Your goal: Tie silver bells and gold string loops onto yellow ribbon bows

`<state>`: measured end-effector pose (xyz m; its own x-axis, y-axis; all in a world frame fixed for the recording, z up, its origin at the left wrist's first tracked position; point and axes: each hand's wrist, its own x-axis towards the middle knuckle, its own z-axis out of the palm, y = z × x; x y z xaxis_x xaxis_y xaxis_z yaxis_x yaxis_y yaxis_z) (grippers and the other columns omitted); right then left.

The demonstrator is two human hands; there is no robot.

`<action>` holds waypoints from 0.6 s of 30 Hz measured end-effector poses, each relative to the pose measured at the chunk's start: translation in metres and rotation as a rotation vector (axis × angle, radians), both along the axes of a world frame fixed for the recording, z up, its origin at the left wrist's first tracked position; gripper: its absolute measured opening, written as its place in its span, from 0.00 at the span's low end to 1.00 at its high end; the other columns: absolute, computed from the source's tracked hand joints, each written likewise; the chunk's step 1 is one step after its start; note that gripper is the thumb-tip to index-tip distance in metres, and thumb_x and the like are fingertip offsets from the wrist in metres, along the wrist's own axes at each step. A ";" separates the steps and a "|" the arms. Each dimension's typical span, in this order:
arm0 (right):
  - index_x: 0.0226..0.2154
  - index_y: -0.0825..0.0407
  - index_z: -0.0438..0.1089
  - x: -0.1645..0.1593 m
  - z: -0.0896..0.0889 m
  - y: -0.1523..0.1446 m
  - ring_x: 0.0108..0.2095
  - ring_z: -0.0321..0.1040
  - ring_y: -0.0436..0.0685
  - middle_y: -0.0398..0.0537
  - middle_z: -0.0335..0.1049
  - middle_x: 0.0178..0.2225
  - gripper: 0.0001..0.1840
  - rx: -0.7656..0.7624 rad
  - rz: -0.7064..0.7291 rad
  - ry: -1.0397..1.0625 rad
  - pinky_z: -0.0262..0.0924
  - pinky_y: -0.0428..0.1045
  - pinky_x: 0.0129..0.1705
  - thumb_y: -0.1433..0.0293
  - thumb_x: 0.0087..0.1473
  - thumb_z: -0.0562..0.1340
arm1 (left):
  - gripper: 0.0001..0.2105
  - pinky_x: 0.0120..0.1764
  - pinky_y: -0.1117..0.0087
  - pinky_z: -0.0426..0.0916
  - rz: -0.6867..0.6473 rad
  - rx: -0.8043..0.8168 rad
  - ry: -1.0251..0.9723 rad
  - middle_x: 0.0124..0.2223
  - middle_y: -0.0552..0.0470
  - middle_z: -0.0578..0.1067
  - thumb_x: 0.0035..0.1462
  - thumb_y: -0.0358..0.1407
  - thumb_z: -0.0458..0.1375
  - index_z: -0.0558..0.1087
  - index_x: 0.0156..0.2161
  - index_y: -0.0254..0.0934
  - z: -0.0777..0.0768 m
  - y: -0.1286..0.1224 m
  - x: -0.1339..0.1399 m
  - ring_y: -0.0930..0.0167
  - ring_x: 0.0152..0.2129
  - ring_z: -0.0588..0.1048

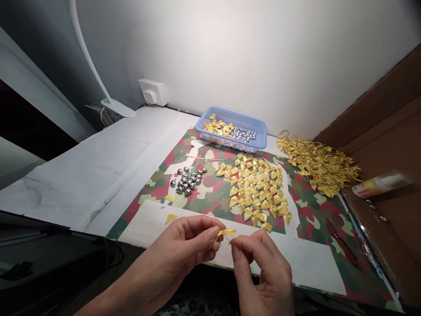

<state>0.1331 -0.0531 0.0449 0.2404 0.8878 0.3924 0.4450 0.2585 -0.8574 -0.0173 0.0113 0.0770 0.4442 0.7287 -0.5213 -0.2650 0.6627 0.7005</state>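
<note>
Between the thumb and fingers of my left hand [194,241] is a small yellow ribbon bow [228,231], pinched near its middle. A thin, wire-like strand runs from the bow to my right hand [263,267], whose thumb and forefinger are pressed together on its end. Both hands are above the white paper at the table's front edge. Just beyond them, many yellow bows [253,191] lie spread on a camouflage-patterned mat [213,206]. Silver jingle bells [187,182] are clustered to the left of these bows.
A blue basket [230,109] at the back holds bows and silver bells. At right are a heap of yellow bows [322,166], a white-and-yellow bottle [378,184] and dark pliers [344,243]. A white lamp [118,107] is at back left. Yellow scraps [170,218] lie near my left hand.
</note>
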 end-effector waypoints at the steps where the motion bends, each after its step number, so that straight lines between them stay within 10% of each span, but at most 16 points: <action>1: 0.37 0.49 0.70 0.000 0.000 0.000 0.28 0.56 0.48 0.40 0.57 0.28 0.10 0.000 -0.001 0.003 0.53 0.45 0.30 0.79 0.66 0.57 | 0.12 0.35 0.79 0.69 0.006 0.025 0.034 0.33 0.52 0.77 0.52 0.42 0.75 0.85 0.36 0.36 0.000 0.000 0.000 0.75 0.30 0.69; 18: 0.36 0.46 0.71 0.008 -0.014 0.002 0.32 0.56 0.50 0.40 0.57 0.30 0.09 -0.090 0.132 0.228 0.52 0.47 0.34 0.72 0.68 0.58 | 0.12 0.35 0.76 0.63 -0.063 0.069 0.047 0.30 0.54 0.73 0.54 0.44 0.73 0.83 0.34 0.36 0.000 -0.002 -0.001 0.75 0.29 0.66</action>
